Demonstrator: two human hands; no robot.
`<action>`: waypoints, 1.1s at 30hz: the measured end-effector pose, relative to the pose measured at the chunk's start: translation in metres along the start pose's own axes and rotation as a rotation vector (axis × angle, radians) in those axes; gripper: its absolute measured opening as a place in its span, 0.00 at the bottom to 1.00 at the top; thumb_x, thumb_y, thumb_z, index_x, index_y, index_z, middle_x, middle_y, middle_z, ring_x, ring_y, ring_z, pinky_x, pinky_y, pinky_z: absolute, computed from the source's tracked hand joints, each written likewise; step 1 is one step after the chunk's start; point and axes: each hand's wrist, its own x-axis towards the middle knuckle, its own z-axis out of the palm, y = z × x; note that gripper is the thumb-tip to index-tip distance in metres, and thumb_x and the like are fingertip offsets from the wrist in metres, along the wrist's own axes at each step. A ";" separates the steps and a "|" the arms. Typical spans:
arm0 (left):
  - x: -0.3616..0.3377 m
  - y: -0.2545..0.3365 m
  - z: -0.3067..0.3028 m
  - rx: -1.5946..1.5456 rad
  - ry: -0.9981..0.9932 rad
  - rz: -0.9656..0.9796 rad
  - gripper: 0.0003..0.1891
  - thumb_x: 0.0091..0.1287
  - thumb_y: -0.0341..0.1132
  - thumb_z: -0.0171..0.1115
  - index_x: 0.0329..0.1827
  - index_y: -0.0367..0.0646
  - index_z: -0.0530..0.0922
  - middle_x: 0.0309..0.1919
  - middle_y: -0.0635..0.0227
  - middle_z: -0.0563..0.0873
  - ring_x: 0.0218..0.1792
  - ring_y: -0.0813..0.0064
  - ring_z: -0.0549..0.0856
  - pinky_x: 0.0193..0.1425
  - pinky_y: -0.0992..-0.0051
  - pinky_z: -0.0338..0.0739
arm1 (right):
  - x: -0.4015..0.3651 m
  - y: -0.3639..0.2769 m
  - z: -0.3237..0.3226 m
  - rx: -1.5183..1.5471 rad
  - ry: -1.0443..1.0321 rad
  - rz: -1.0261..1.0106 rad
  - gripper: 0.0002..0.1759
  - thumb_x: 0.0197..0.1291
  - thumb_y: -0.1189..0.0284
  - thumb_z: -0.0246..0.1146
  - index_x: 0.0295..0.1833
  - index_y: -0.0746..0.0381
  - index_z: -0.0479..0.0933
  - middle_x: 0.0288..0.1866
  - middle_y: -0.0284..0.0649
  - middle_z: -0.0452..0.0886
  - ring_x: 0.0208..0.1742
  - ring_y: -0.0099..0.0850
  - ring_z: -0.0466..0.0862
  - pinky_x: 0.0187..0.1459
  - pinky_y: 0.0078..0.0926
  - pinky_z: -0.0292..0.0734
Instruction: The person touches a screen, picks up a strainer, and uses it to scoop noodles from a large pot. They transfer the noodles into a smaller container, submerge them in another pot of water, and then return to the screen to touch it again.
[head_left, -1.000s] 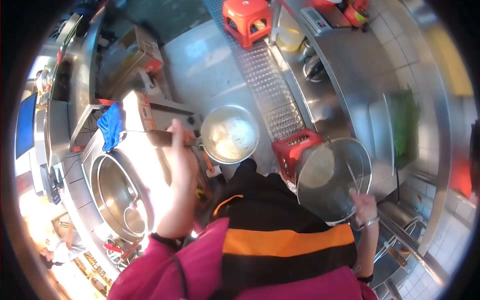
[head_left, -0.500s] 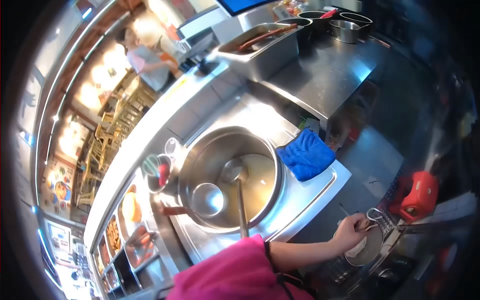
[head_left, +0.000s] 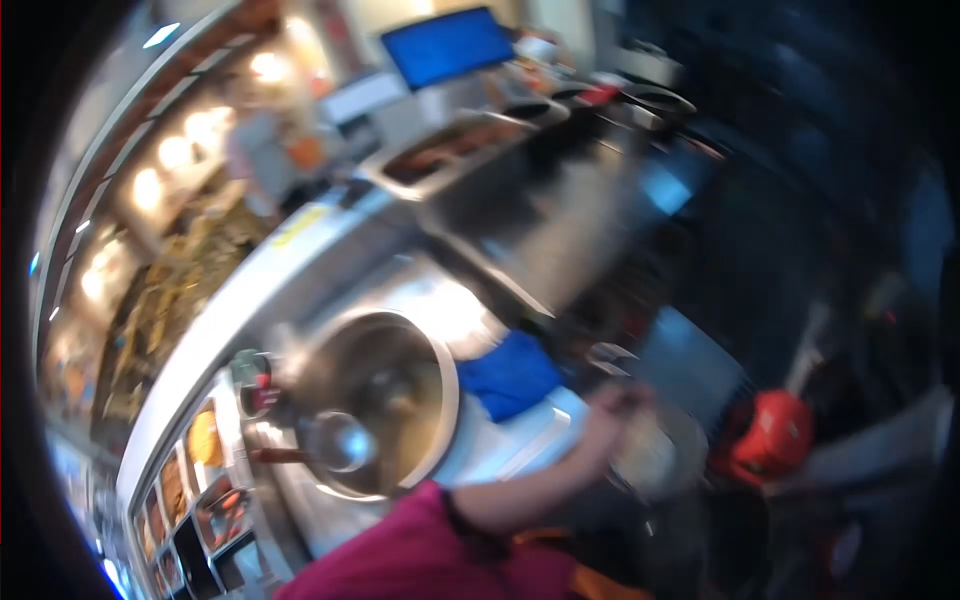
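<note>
Stockpot (head_left: 436, 430) sat in the near table (head_left: 535, 440); small round vessel (head_left: 345, 442) inside, toward its left. Cloth (head_left: 512, 375) just right of pot, on table. Food pans (head_left: 205, 490) in a row, left. Rectangular tray (head_left: 450, 155) behind pot; monitor (head_left: 447, 45) behind tray. Round pan (head_left: 645, 455) right of cloth, stool (head_left: 775, 435) farther right.

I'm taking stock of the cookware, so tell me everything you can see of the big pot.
The pot is wide, round, open-topped and silvery, like metal, with a pale, shiny rim. It looks upright, set at the bright counter. Inside are what seems cloudy, yellowish liquid and, at picture left, a small round vessel. The blue cloth lies right beside it; blur hides whether they touch.
</note>
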 end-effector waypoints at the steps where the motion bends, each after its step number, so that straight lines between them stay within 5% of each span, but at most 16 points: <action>1: 0.012 -0.005 -0.001 0.002 0.053 -0.040 0.09 0.54 0.24 0.53 0.38 0.40 0.75 0.35 0.68 0.79 0.37 0.76 0.77 0.45 0.77 0.71 | 0.014 -0.031 -0.011 0.223 0.063 -0.078 0.21 0.55 0.55 0.53 0.33 0.63 0.77 0.26 0.43 0.78 0.26 0.29 0.76 0.29 0.26 0.70; 2: 0.017 -0.009 0.003 0.019 0.022 0.160 0.05 0.57 0.28 0.53 0.36 0.40 0.74 0.32 0.69 0.77 0.35 0.78 0.77 0.41 0.78 0.71 | 0.028 -0.052 -0.011 0.418 0.102 -0.141 0.22 0.55 0.53 0.52 0.30 0.63 0.78 0.24 0.43 0.78 0.26 0.31 0.77 0.31 0.30 0.70; 3: 0.020 0.016 0.025 -0.010 0.145 -0.015 0.06 0.59 0.34 0.56 0.33 0.42 0.72 0.28 0.71 0.75 0.30 0.81 0.75 0.36 0.79 0.70 | 0.017 -0.119 -0.074 0.072 -0.116 -0.005 0.20 0.58 0.57 0.48 0.38 0.62 0.77 0.34 0.46 0.79 0.31 0.39 0.78 0.39 0.36 0.71; 4: 0.032 0.009 0.024 0.146 0.198 0.019 0.09 0.59 0.39 0.58 0.30 0.43 0.71 0.24 0.74 0.73 0.26 0.84 0.72 0.29 0.81 0.66 | 0.050 -0.093 -0.057 0.032 0.073 -0.305 0.27 0.56 0.50 0.47 0.33 0.64 0.77 0.31 0.48 0.79 0.32 0.42 0.79 0.38 0.37 0.70; 5: 0.040 0.021 0.037 0.110 0.195 -0.012 0.10 0.58 0.38 0.58 0.28 0.43 0.70 0.22 0.74 0.72 0.23 0.84 0.70 0.27 0.82 0.63 | 0.055 -0.134 -0.090 -0.138 -0.175 -0.084 0.30 0.56 0.48 0.45 0.26 0.65 0.77 0.27 0.51 0.77 0.34 0.45 0.78 0.38 0.38 0.69; 7: 0.064 0.013 0.052 0.101 0.225 0.104 0.16 0.62 0.39 0.52 0.16 0.46 0.65 0.12 0.75 0.64 0.17 0.83 0.63 0.23 0.81 0.56 | 0.087 -0.140 -0.087 -0.181 -0.093 -0.171 0.32 0.55 0.46 0.44 0.24 0.64 0.77 0.26 0.52 0.76 0.34 0.48 0.77 0.38 0.40 0.69; 16: 0.206 -0.029 0.086 0.237 0.168 0.094 0.15 0.64 0.38 0.49 0.18 0.45 0.65 0.15 0.76 0.65 0.19 0.86 0.61 0.24 0.83 0.53 | 0.246 -0.211 -0.139 -0.101 -0.208 -0.056 0.33 0.53 0.43 0.43 0.28 0.63 0.78 0.31 0.51 0.78 0.37 0.46 0.77 0.41 0.38 0.70; 17: 0.221 -0.035 0.095 0.252 0.167 0.078 0.14 0.64 0.37 0.49 0.19 0.45 0.64 0.15 0.77 0.63 0.19 0.86 0.60 0.25 0.83 0.53 | 0.264 -0.210 -0.141 -0.109 -0.149 -0.195 0.35 0.53 0.41 0.42 0.26 0.63 0.78 0.30 0.49 0.78 0.36 0.45 0.78 0.40 0.37 0.70; 23: 0.322 -0.026 0.158 0.279 0.104 -0.010 0.10 0.63 0.35 0.50 0.25 0.42 0.68 0.17 0.77 0.66 0.20 0.86 0.62 0.27 0.84 0.57 | 0.354 -0.245 -0.217 -0.123 -0.114 0.015 0.34 0.51 0.41 0.46 0.21 0.62 0.77 0.18 0.43 0.76 0.26 0.37 0.79 0.31 0.33 0.71; 25: 0.354 -0.030 0.189 0.318 0.079 0.021 0.09 0.63 0.35 0.51 0.25 0.42 0.68 0.18 0.76 0.67 0.21 0.86 0.62 0.27 0.84 0.58 | 0.388 -0.266 -0.248 -0.031 -0.164 0.130 0.33 0.52 0.41 0.45 0.23 0.60 0.77 0.20 0.43 0.77 0.28 0.37 0.79 0.32 0.34 0.72; 29: 0.419 -0.050 0.234 0.343 -0.015 0.052 0.11 0.61 0.36 0.54 0.24 0.41 0.70 0.19 0.74 0.70 0.23 0.83 0.68 0.30 0.83 0.62 | 0.485 -0.275 -0.280 0.135 -0.085 0.074 0.37 0.49 0.38 0.43 0.20 0.63 0.77 0.21 0.47 0.77 0.29 0.38 0.79 0.34 0.30 0.70; 33: 0.475 -0.066 0.294 0.431 -0.087 0.068 0.15 0.62 0.39 0.52 0.19 0.40 0.69 0.16 0.75 0.68 0.21 0.85 0.64 0.28 0.84 0.57 | 0.580 -0.298 -0.315 0.179 -0.150 0.043 0.39 0.49 0.37 0.40 0.22 0.64 0.77 0.23 0.49 0.77 0.34 0.42 0.78 0.43 0.33 0.67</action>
